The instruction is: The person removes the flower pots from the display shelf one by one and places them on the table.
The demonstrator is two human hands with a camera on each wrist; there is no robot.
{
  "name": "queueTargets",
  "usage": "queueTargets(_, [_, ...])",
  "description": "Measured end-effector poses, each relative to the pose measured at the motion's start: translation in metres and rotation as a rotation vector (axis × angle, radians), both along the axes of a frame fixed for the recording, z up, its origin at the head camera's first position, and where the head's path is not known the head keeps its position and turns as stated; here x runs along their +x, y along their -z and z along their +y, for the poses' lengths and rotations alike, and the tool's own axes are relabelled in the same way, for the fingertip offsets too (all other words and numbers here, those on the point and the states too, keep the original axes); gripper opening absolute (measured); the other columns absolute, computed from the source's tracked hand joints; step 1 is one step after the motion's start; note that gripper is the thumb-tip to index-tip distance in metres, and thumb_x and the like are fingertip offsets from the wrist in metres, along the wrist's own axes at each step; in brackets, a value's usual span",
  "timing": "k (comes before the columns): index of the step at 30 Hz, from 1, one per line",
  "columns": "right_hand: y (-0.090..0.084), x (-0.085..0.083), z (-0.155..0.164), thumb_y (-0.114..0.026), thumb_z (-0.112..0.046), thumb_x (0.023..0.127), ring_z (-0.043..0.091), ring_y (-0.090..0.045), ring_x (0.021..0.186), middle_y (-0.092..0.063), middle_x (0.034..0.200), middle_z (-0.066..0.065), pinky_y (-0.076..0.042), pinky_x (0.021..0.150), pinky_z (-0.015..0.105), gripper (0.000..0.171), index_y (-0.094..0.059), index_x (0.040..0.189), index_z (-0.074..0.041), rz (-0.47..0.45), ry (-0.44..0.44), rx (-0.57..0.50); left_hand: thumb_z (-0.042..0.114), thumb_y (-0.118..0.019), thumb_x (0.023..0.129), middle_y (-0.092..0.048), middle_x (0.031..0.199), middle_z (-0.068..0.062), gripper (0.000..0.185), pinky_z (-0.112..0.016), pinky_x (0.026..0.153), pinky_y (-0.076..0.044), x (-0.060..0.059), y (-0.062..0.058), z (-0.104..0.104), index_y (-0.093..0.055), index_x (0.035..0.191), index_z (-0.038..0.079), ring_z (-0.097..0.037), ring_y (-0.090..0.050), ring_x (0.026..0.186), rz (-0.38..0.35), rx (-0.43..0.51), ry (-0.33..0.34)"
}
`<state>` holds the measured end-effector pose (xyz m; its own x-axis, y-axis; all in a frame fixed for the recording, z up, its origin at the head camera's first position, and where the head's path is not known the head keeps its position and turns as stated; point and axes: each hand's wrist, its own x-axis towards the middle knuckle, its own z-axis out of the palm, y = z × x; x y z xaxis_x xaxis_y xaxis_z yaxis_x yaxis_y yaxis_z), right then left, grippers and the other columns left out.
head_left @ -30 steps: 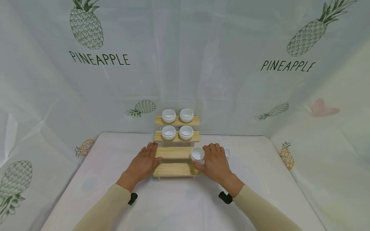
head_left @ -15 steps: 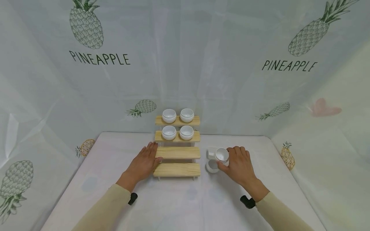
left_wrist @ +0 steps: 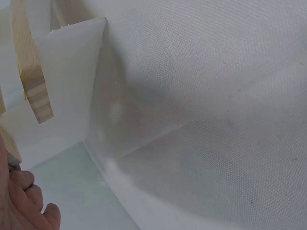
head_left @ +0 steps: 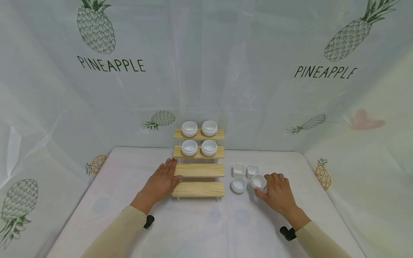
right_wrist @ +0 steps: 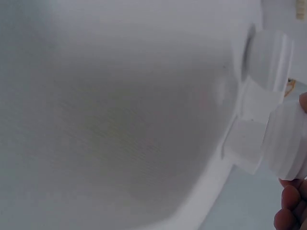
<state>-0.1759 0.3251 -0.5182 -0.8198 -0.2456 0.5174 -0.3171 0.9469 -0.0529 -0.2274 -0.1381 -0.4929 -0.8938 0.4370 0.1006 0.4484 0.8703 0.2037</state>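
Observation:
A stepped stand with wooden shelves [head_left: 199, 170] stands mid-table. Its left end is touched by my left hand [head_left: 160, 182], fingers extended along the side and thumb by the third shelf's edge. In the left wrist view, curled fingertips [left_wrist: 31, 196] show near the wood. My right hand [head_left: 278, 192] grips a small white round bowl [head_left: 259, 182] by its sides, right of the stand. In the right wrist view this bowl [right_wrist: 286, 141] appears slightly above the cloth. Another white round bowl [head_left: 238, 185] sits to its left. Behind them are two white square dishes [head_left: 239, 170].
Several white round bowls [head_left: 189, 147] stand on the two upper shelves, two per shelf. A pale cloth [head_left: 206, 229] covers the table. Behind it hangs a curtain [head_left: 219, 71] printed with pineapples.
My right hand has carried the round bowl from the right end of the third shelf rightward, then lower beside the other bowl. My left hand has stayed at the stand.

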Motion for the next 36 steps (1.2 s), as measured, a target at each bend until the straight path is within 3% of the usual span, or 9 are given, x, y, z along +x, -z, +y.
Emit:
queueTargets(15, [0.019,0.002,-0.003,-0.086,-0.044,0.082,0.036,-0.053,0.093,-0.061,0.095,0.017,-0.044,0.077,0.044,0.063,-0.066,0.113,0.007,-0.112,0.016,0.033,0.047,-0.038,0.115,-0.022,0.172,-0.026,0.077,-0.057,0.132,-0.022,0.001,0.0,0.0,-0.018,0.165,-0.008,-0.041,-0.02,0.162,-0.026,0.016,-0.001])
queueTargets(29, [0.026,-0.003,-0.004,-0.085,-0.037,0.083,0.038,-0.054,0.092,-0.06,0.093,0.017,-0.045,0.074,0.044,0.057,-0.066,0.112,0.008,-0.068,-0.022,0.011,0.047,-0.04,0.114,-0.025,0.172,-0.026,0.078,-0.055,0.131,-0.024,0.001,0.0,0.001,-0.02,0.165,-0.009,-0.04,-0.022,0.161,-0.007,-0.003,-0.007])
queueTargets(36, [0.025,-0.004,-0.004,-0.086,-0.037,0.082,0.036,-0.053,0.091,-0.06,0.094,0.017,-0.045,0.075,0.044,0.059,-0.066,0.114,0.009,-0.098,-0.02,0.015,0.047,-0.04,0.114,-0.026,0.171,-0.026,0.077,-0.056,0.131,-0.025,0.001,0.0,0.001,-0.021,0.165,-0.008,-0.04,-0.023,0.161,0.001,0.001,-0.008])
